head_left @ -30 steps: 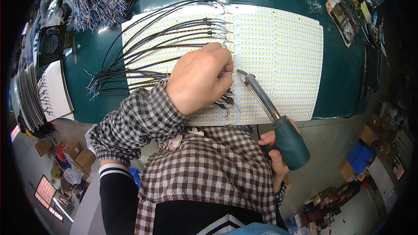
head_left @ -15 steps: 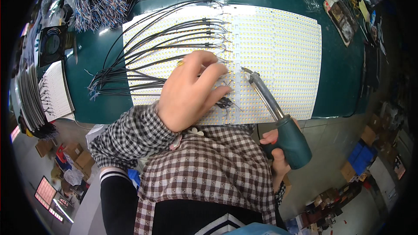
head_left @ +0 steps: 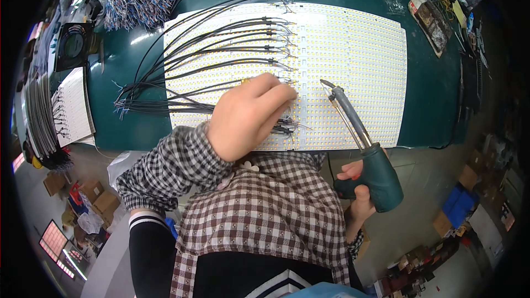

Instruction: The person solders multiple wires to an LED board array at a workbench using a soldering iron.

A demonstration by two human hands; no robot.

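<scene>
- Left hand (head_left: 248, 115) lies knuckles-up on the white LED panel (head_left: 353, 66), fingers curled down w/ tips at the ends of the black wires (head_left: 221, 66). Fingertips & whatever they pinch are hidden under the hand itself, so can't tell if it grips a wire or just presses down.
- Right hand (head_left: 359, 193) is wrapped tight around the teal handle of the soldering iron (head_left: 359, 143); only thumb & a couple of fingers show, the rest is behind the handle & the checked apron (head_left: 265, 209).
- Iron is angled up-left, tip over the panel just beside the left fingertips. Tip-to-board contact too small to make out.
- Panel sits on a green table (head_left: 138, 49); near edge partly covered by the left forearm in a checked sleeve (head_left: 165, 171).
- Wires fan from a bunch at panel's left edge to solder points mid-panel. Lowest few pass under the hand & are lost; a short stretch w/ a dark end shows again just right of the fingers.
- Loose wire bundle (head_left: 132, 0) at top left, cut off by the dark fisheye rim.
- Second smaller panel (head_left: 72, 104) far left, bent by lens, partly over the table edge.
- Small clutter (head_left: 436, 16) at top right: blurred, can't ID.
- Boxes (head_left: 458, 204) on the floor lower right, dim, detail unclear.
</scene>
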